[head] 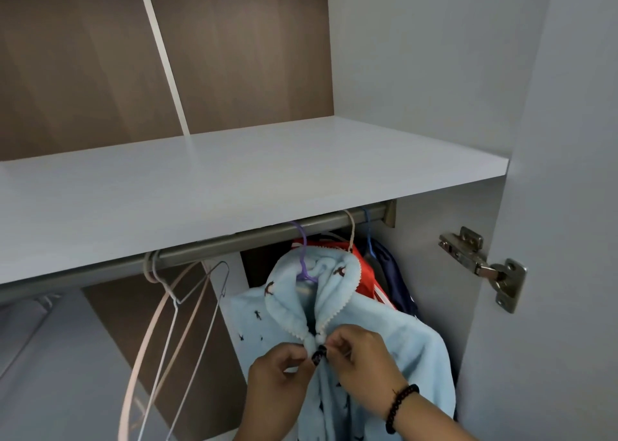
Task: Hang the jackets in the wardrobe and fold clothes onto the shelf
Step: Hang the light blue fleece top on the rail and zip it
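- Head view: a light blue fleece jacket (384, 347) with small dark figures hangs on a purple hanger (303, 256), whose hook sits over the metal rail (234, 241) just under the white shelf (234, 186).
- The left hand (279, 373) pinches the jacket's front edge just below the collar, fingers curled in on the cloth.
- The right hand (363, 357) meets it from the other side, thumb and fingertips pinched on the opposite edge; a dark button (319, 354) shows between the two hands. A dark bead bracelet (399, 407) circles the right wrist.
- Behind the blue jacket, further right along the rail, hang a red garment (366, 270) on a beige hanger (350, 230) and a navy garment (398, 280) on a blue hanger (368, 236), pressed close together.
- Left of the blue jacket on the rail hang bare hangers: a large pink one (147, 333) and a thin white wire one (197, 307), their hooks touching.
- Right of the rail's end, a metal hinge (481, 263) is fixed to the wardrobe's white side.
- Above the shelf, the brown back panel (83, 66) has a white strip running up it.
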The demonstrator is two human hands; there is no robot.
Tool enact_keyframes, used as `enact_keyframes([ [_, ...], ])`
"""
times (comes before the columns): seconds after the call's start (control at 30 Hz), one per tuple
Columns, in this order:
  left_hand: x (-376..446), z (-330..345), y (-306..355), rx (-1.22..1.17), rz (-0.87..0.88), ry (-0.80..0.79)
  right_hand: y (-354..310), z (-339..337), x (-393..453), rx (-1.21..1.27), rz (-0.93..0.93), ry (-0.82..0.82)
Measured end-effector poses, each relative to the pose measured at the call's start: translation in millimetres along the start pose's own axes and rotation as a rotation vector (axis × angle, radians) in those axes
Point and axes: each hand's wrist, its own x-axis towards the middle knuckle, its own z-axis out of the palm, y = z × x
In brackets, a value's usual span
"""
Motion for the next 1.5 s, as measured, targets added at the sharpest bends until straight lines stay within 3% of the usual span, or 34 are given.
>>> enact_keyframes([
  [0.13, 1, -12, -1, -0.109, -0.06, -0.02, -10, 4, 2, -0.002, -0.008, -0.014],
  [0.27, 4, -23, 3, -0.286, -0.153, -0.199, -12, 0, 3, -0.003, -0.035, -0.062],
  [0.4, 3, -21, 8, -0.303, -0.026, -0.21, -14, -9, 3, -0.006, -0.039, -0.098],
  [0.6, 8, -16, -1, -0.218, 0.125, -0.187, -14, -19, -5, 0.305, 0.12, -0.145],
  [0.77, 16, -18, -1, -0.159, 0.164, -0.176, -15, -13, -8, 0.466, 0.252, -0.052],
  [1.0, 20, -17, 2, -0.184, 0.155, -0.17, -17, -6, -9, 0.405, 0.24, 0.036],
  [1.27, 18, -13, -1, -0.181, 0.093, -0.169, -13, -8, -11, 0.312, 0.265, 0.02],
  [1.5, 22, -13, 3, -0.037, 0.237, -0.157, -14, -4, -13, 0.24, 0.221, 0.019],
])
